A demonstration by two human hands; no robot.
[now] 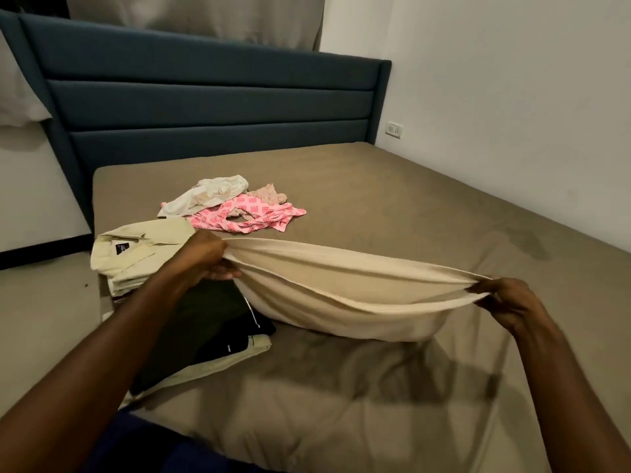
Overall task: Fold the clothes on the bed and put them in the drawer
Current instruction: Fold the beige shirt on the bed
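- Head view, cream garment: stretched between both hands above the bed, long axis running left to right, lower edge sagging onto the mattress
- Left hand: fingers curled round the garment's left end, beside the folded stack
- Right hand: pinching the right end, slightly nearer the camera
- Folded beige shirt and dark folded items: at the bed's left edge, just left of the garment
- White garment and pink patterned garment: unfolded, farther up the bed
- Drawer: not in view
- Judgement: folding under way; next fold likely brings the ends together along the long axis
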